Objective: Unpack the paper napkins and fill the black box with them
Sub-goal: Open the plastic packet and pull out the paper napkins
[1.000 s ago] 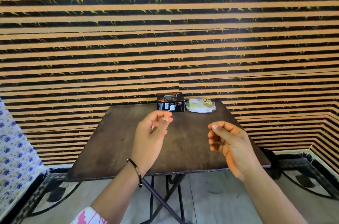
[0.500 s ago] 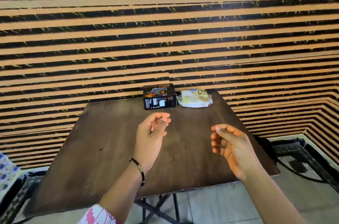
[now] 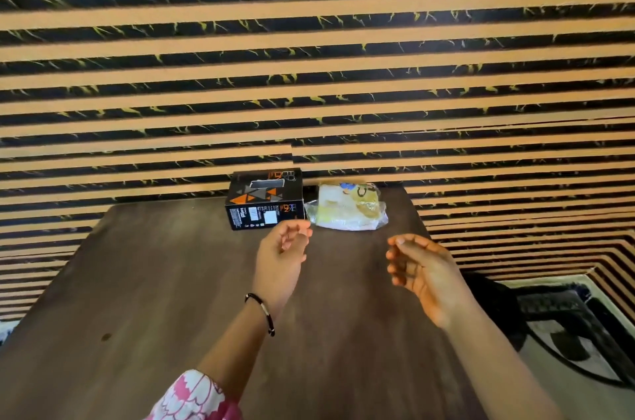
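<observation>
A black box (image 3: 264, 199) with orange and grey triangles stands closed at the far edge of the dark wooden table (image 3: 154, 282). Right beside it lies a clear plastic pack of white and yellow paper napkins (image 3: 347, 206), sealed. My left hand (image 3: 281, 254) hovers just in front of the box and the pack's left end, fingers loosely curled and apart, holding nothing. Further right and nearer to me, my right hand (image 3: 422, 272) is also empty, with its fingers spread, a short way in front of the pack.
A wall of orange and black stripes (image 3: 309, 76) rises directly behind the table. A dark patterned floor mat (image 3: 567, 333) lies to the right of the table. A black bangle circles my left wrist.
The view has moved closer to the table, so box and pack look larger. Both hands have reached forward toward them, the left one now near the box's front.
</observation>
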